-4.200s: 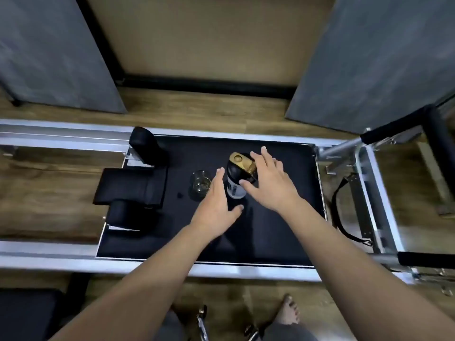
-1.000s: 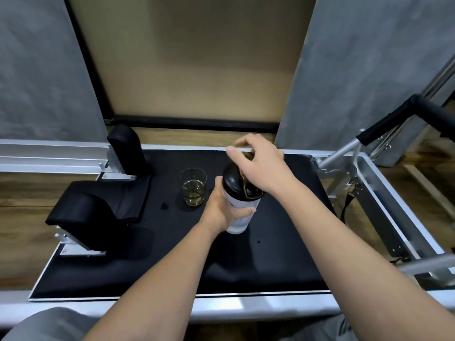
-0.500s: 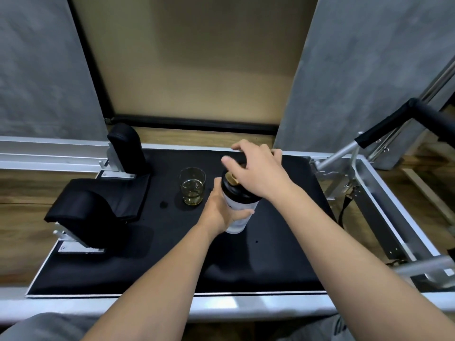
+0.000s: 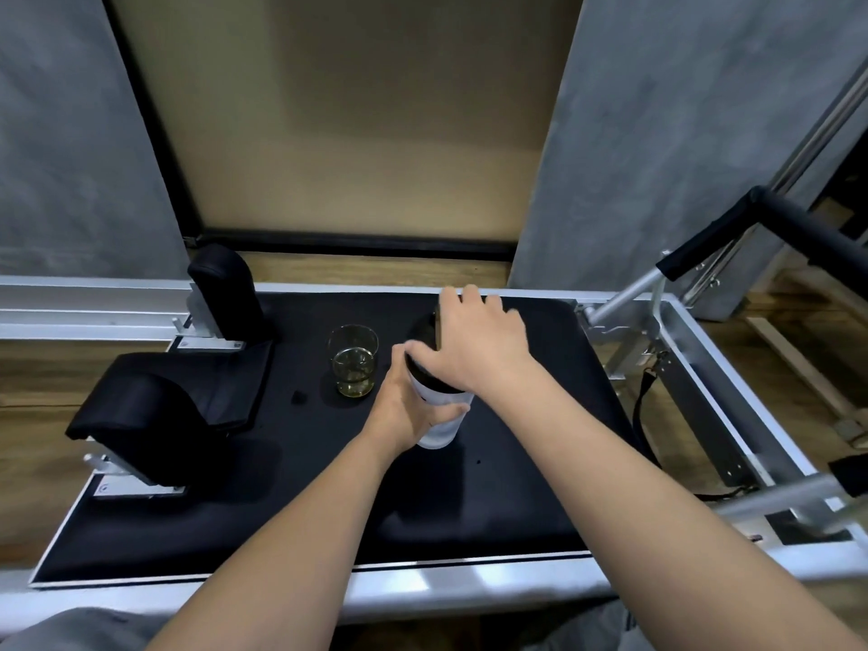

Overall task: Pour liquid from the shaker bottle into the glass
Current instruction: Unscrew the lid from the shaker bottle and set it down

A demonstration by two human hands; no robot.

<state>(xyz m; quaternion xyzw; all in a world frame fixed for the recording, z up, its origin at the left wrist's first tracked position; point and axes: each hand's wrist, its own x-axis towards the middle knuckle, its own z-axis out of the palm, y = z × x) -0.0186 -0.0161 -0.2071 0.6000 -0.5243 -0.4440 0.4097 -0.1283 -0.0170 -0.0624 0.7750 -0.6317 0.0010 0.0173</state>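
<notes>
The shaker bottle (image 4: 440, 422), clear-bodied with a black lid, stands upright on the black padded carriage (image 4: 329, 486). My left hand (image 4: 407, 406) is wrapped around its body from the left. My right hand (image 4: 474, 350) lies flat over the lid, fingers spread across the top and hiding the cap. A short clear glass (image 4: 353, 361) with a little yellowish liquid in its bottom stands just left of the bottle, apart from both hands.
Black shoulder blocks (image 4: 225, 293) and a headrest (image 4: 141, 425) sit at the carriage's left end. A metal frame with a padded foot bar (image 4: 732, 232) rises on the right. Silver rails (image 4: 70, 303) run along the far side and near edge.
My right hand has dropped from pinching the cap to pressing flat over the lid. The bottle stays upright in my left hand; the glass has not moved.
</notes>
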